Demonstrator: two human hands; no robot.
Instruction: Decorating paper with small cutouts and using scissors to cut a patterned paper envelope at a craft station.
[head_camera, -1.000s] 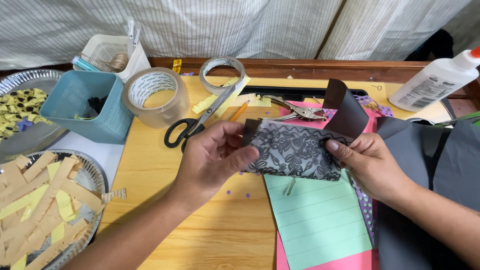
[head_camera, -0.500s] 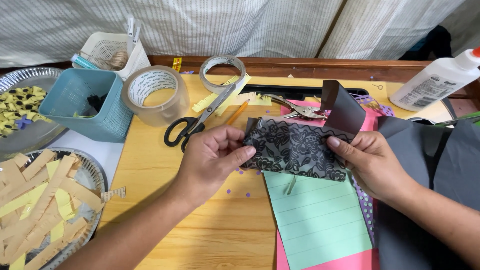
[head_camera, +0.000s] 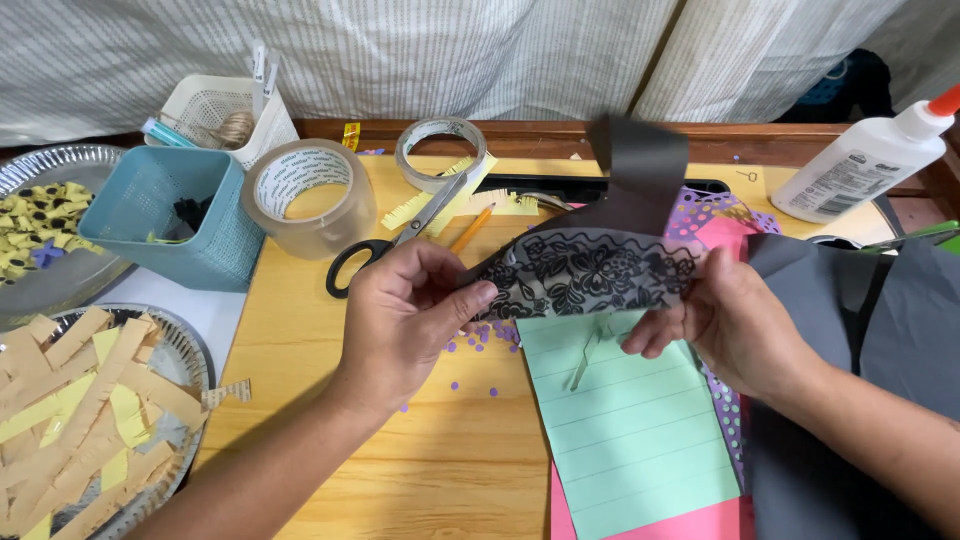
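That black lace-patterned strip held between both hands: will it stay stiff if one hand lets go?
Probably not. The lace strip already bows between the left hand and right hand, so it looks thin and floppy. It seems very light, and its openwork pattern may snag or tear.

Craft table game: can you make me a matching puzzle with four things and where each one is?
Things:
1. lace strip
2. scissors
3. glue bottle
4. green paper

Places:
A. far right, lying tilted
B. between both hands
C. flat, below the hands
D. beside the big tape roll

Pairs: 1-B, 2-D, 3-A, 4-C. The left hand and right hand each pinch an end of the lace strip.
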